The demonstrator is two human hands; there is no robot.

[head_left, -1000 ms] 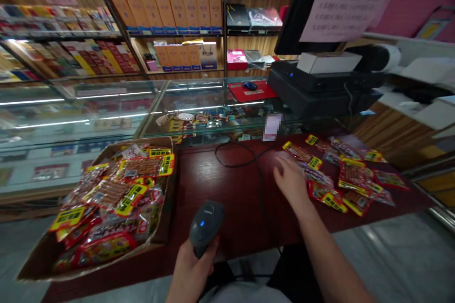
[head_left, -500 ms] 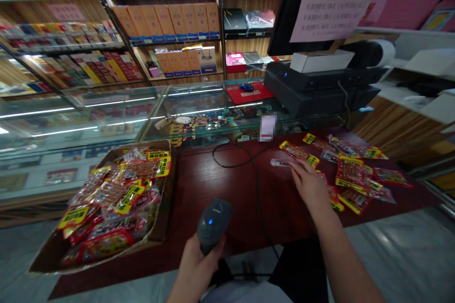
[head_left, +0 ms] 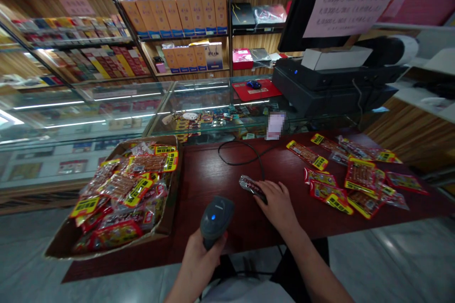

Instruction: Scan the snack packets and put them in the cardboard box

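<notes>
My left hand (head_left: 202, 256) is wrapped round the handle of a dark grey barcode scanner (head_left: 216, 220), which shows a lit blue light and is held above the front of the table. In my right hand (head_left: 277, 201) is a clear-wrapped snack packet (head_left: 251, 186), held low over the dark red table (head_left: 202, 170); its near end is hidden under my fingers. To the right of that hand lie red-and-yellow snack packets (head_left: 329, 194), some of them overlapping. At the left, a cardboard box (head_left: 173, 199) is full of similar packets (head_left: 121, 187).
A black cable (head_left: 236, 164) loops across the table. Behind it stands a glass display counter (head_left: 202, 99) with a mouse (head_left: 254, 84) on a red mat. A monitor (head_left: 295, 9) with a paper sheet rises at the back right. Shelves of boxes (head_left: 177, 16) line the wall.
My right hand has moved left, away from the packets on the right, carrying the clear-wrapped packet toward the scanner. My left hand still grips the scanner; the view has shifted slightly.
</notes>
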